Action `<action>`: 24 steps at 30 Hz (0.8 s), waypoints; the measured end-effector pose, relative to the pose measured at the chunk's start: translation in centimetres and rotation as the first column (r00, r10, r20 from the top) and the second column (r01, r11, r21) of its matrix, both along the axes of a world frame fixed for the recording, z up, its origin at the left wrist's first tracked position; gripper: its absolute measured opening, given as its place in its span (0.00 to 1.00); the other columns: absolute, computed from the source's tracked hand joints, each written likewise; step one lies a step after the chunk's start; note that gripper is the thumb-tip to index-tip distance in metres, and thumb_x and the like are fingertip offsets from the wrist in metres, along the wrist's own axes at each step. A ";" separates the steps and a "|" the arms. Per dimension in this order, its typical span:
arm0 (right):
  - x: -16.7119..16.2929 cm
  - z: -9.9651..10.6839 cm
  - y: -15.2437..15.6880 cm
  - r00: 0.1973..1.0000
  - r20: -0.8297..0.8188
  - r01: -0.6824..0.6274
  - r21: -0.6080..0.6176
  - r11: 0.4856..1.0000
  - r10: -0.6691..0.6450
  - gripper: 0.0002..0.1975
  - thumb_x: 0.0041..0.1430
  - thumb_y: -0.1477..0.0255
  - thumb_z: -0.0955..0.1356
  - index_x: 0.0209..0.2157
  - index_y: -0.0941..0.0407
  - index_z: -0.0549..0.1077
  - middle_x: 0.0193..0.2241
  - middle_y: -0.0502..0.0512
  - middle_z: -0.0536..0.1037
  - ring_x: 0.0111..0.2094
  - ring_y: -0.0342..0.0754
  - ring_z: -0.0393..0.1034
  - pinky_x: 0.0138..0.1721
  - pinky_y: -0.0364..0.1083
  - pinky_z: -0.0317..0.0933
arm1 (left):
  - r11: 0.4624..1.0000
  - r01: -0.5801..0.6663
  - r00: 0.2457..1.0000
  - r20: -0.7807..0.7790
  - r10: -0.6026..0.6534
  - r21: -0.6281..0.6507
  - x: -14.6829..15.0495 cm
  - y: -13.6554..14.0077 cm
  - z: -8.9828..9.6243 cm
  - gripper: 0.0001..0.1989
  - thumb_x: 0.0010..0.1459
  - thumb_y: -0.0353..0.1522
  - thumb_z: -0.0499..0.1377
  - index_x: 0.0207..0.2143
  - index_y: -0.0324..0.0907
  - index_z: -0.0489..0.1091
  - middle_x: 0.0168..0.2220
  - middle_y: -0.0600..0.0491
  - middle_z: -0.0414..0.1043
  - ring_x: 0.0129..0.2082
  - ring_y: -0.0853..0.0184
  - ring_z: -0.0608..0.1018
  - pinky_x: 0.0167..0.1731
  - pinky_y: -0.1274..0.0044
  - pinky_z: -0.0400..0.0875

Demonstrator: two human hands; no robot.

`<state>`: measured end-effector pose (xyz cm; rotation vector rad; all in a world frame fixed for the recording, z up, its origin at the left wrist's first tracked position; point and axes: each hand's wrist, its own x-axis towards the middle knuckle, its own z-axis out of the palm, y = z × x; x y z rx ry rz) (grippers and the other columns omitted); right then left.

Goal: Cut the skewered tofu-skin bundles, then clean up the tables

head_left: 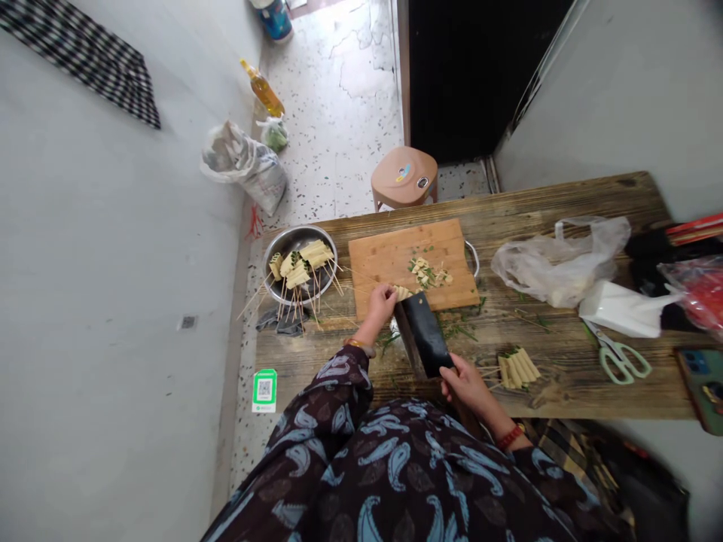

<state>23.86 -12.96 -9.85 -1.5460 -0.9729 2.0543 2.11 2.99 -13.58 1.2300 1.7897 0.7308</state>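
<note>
My right hand (pixel 464 382) is wrapped round the handle of a cleaver (pixel 428 335), whose wide dark blade reaches up to the near edge of the wooden cutting board (pixel 378 263). Beside the blade's tip, my left hand (pixel 382 299) is closed on a skewer of pale tofu-skin rolls (pixel 402 292), partly hidden by my fingers and the blade. Chopped pale and green trimmings (pixel 429 272) lie on the board. At the left, a steel bowl (pixel 267 260) holds several skewered rolls (pixel 305 260) with their sticks over its rim. More skewered rolls (pixel 518 369) lie right of my right hand.
On the wooden table's right side are a clear plastic bag (pixel 565 260), a white container (pixel 621 309), green-handled scissors (pixel 624 361) and a phone (pixel 700 384). A grey cloth (pixel 291 324) lies below the bowl. Beyond the table stands a pink stool (pixel 404 177).
</note>
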 end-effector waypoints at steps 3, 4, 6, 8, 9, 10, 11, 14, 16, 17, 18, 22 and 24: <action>1.2 -0.2 -1.4 0.992 -0.028 -0.125 -0.018 0.992 0.124 0.15 0.55 0.60 0.62 0.38 0.57 0.66 0.13 0.42 0.69 0.12 0.41 0.61 0.16 0.40 0.57 | 0.998 -0.054 0.993 0.102 0.057 -0.032 -0.6 -0.2 0.4 0.06 0.49 0.30 0.58 0.21 0.40 0.64 0.18 0.61 0.60 0.20 0.74 0.63 0.24 0.81 0.57; 1.5 -0.2 -1.8 0.988 -0.030 -0.155 -0.024 0.988 0.154 0.15 0.55 0.60 0.63 0.38 0.57 0.66 0.13 0.42 0.69 0.12 0.41 0.61 0.16 0.40 0.57 | 0.997 -0.065 0.988 0.136 0.071 -0.046 -0.9 -0.3 0.7 0.07 0.51 0.32 0.57 0.22 0.41 0.64 0.18 0.61 0.60 0.20 0.74 0.63 0.23 0.81 0.58; 2.1 -0.1 -2.3 0.984 -0.031 -0.178 -0.046 0.983 0.177 0.16 0.55 0.60 0.63 0.39 0.57 0.67 0.13 0.42 0.70 0.13 0.41 0.61 0.16 0.40 0.57 | 0.994 -0.073 0.976 0.198 0.087 -0.076 -1.7 -0.6 1.5 0.09 0.52 0.36 0.57 0.25 0.41 0.64 0.18 0.61 0.61 0.19 0.75 0.63 0.21 0.82 0.58; 2.7 0.2 -2.3 0.989 -0.023 -0.149 -0.075 0.986 0.147 0.20 0.54 0.59 0.63 0.43 0.58 0.66 0.13 0.42 0.69 0.13 0.41 0.61 0.16 0.40 0.58 | 0.993 -0.068 0.966 0.241 0.091 -0.101 -2.3 -1.1 2.2 0.12 0.52 0.41 0.58 0.26 0.41 0.64 0.19 0.60 0.63 0.19 0.75 0.65 0.20 0.82 0.59; 2.9 0.4 -2.1 0.992 -0.019 -0.125 -0.087 0.988 0.124 0.22 0.54 0.59 0.64 0.45 0.59 0.66 0.13 0.41 0.69 0.13 0.41 0.61 0.16 0.40 0.58 | 0.992 -0.062 0.963 0.254 0.089 -0.112 -2.5 -1.4 2.5 0.14 0.51 0.43 0.59 0.27 0.41 0.65 0.20 0.60 0.64 0.19 0.75 0.66 0.21 0.83 0.60; 3.1 0.5 -1.8 0.995 -0.015 -0.100 -0.097 0.990 0.099 0.23 0.54 0.58 0.64 0.47 0.59 0.65 0.13 0.41 0.69 0.13 0.42 0.61 0.17 0.41 0.58 | 0.991 -0.053 0.962 0.261 0.084 -0.123 -2.6 -1.7 2.7 0.15 0.50 0.44 0.60 0.27 0.41 0.65 0.21 0.59 0.65 0.20 0.75 0.67 0.21 0.83 0.61; 3.4 0.7 -1.5 0.997 -0.010 -0.078 -0.101 0.992 0.078 0.24 0.54 0.58 0.64 0.48 0.59 0.65 0.13 0.41 0.68 0.13 0.42 0.61 0.17 0.41 0.58 | 0.990 -0.040 0.961 0.264 0.075 -0.135 -2.7 -2.1 2.9 0.16 0.49 0.45 0.60 0.27 0.41 0.65 0.22 0.58 0.66 0.21 0.75 0.68 0.22 0.82 0.62; 4.2 1.0 -0.4 0.999 0.025 -0.030 -0.073 0.997 0.032 0.24 0.54 0.57 0.64 0.47 0.58 0.65 0.14 0.42 0.69 0.14 0.42 0.62 0.17 0.41 0.58 | 0.979 0.056 0.967 0.256 -0.004 -0.196 -3.2 -3.6 3.1 0.16 0.50 0.45 0.59 0.27 0.40 0.66 0.24 0.56 0.70 0.22 0.74 0.71 0.23 0.81 0.65; 4.9 1.2 0.3 0.997 0.077 0.004 -0.034 0.999 -0.001 0.23 0.53 0.56 0.64 0.44 0.57 0.66 0.14 0.43 0.70 0.15 0.42 0.63 0.18 0.42 0.59 | 0.946 0.183 0.967 0.222 -0.124 -0.268 -4.0 -5.0 3.3 0.14 0.49 0.42 0.60 0.25 0.40 0.67 0.22 0.56 0.71 0.21 0.72 0.72 0.23 0.80 0.65; 5.2 1.2 0.5 0.994 0.107 0.017 -0.011 1.000 -0.015 0.22 0.53 0.55 0.64 0.43 0.57 0.67 0.15 0.44 0.70 0.15 0.43 0.64 0.19 0.42 0.59 | 0.922 0.241 0.963 0.195 -0.188 -0.303 -4.6 -5.8 3.5 0.13 0.48 0.40 0.62 0.23 0.40 0.67 0.20 0.56 0.70 0.20 0.71 0.72 0.23 0.80 0.66; 5.5 1.3 0.8 0.990 0.138 0.022 0.014 1.000 -0.024 0.21 0.53 0.55 0.64 0.41 0.57 0.67 0.15 0.44 0.70 0.16 0.44 0.64 0.20 0.42 0.60 | 0.900 0.281 0.958 0.158 -0.241 -0.332 -5.2 -6.5 3.8 0.12 0.45 0.38 0.64 0.21 0.40 0.68 0.18 0.57 0.69 0.19 0.71 0.72 0.23 0.79 0.67; 6.2 1.6 2.1 0.947 0.321 -0.045 0.159 0.986 -0.009 0.16 0.55 0.55 0.63 0.33 0.55 0.67 0.15 0.46 0.71 0.17 0.45 0.66 0.21 0.43 0.61 | 0.918 0.236 0.962 -0.056 -0.267 -0.318 -6.5 -8.1 4.8 0.03 0.48 0.31 0.63 0.27 0.41 0.72 0.26 0.52 0.74 0.32 0.63 0.77 0.38 0.72 0.70; 6.0 1.7 3.1 0.910 0.414 -0.121 0.253 0.960 0.005 0.15 0.57 0.57 0.62 0.32 0.55 0.68 0.16 0.47 0.71 0.17 0.45 0.66 0.22 0.43 0.60 | 0.960 0.174 0.944 -0.239 -0.226 -0.218 -5.9 -7.7 5.0 0.10 0.56 0.32 0.57 0.40 0.40 0.72 0.41 0.45 0.75 0.44 0.59 0.75 0.47 0.67 0.68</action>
